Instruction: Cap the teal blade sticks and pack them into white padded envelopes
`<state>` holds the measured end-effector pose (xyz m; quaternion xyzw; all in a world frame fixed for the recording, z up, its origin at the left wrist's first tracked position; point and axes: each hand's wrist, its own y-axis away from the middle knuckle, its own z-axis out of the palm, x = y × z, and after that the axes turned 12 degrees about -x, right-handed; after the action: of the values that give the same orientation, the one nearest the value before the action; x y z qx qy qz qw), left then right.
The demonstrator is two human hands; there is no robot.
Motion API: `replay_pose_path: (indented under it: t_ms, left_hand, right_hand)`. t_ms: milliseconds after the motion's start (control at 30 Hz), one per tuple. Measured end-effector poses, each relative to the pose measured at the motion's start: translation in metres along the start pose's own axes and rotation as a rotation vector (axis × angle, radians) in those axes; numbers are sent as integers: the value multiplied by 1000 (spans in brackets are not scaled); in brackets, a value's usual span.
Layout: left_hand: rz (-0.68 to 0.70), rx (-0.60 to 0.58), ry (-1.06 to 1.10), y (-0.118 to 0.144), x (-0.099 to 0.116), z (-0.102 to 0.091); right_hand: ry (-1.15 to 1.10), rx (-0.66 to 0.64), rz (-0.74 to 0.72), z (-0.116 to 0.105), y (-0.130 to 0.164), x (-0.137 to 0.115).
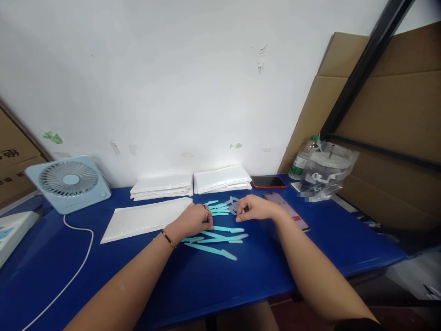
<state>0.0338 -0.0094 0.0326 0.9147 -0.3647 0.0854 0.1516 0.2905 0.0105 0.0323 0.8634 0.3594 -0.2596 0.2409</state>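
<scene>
My left hand (197,219) is closed in a pinch on the handle end of a turquoise eyebrow razor (228,229), whose blade end points right. Just right of it, my right hand (254,208) has its fingers curled with the tips together; whatever they hold, if anything, is hidden. Beside those fingertips lies a small pile of translucent blade caps (231,201). Several more turquoise razors (219,209) lie side by side between the hands, partly behind my left hand. Nearer me, other razors (212,249) lie loosely crossed on the blue table (255,276).
White padded envelopes (161,184) stand stacked by the wall, with a second stack (222,178) alongside. One envelope (138,218) lies flat at left, near a fan (71,179). Two phones (268,182), a bottle (299,163) and a bagged cup (324,172) are at right.
</scene>
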Motion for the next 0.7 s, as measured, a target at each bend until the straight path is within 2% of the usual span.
replay_pose_path:
  t_ms: [100,167,300,400,467,567,633,700]
  left_hand:
    - [-46,81,-38,-1,-4,-1]
    - [-89,119,-72,-1,-10,-2]
    - [-210,201,-100,0,-23,-4]
    - [-178,204,-62,3,-22,-6]
    - [-80,105,-32,5,-16,-8]
    - [5,-35,5,8,-5,-8]
    - [-3,-37,27,9,2,-7]
    - [2,-17,51,9,8,-4]
  right_hand:
    - [9,-26,-46,3,-6,0]
    - [13,14,-56,4,-9,3]
    - [37,234,66,2,-12,15]
    - [53,324,114,-1,-9,16]
    - [35,251,47,-1,-5,11]
    - [19,2,-55,2,-3,3]
    - [52,-95,-52,5,-5,-1]
    - [84,-114,-27,8,-7,-2]
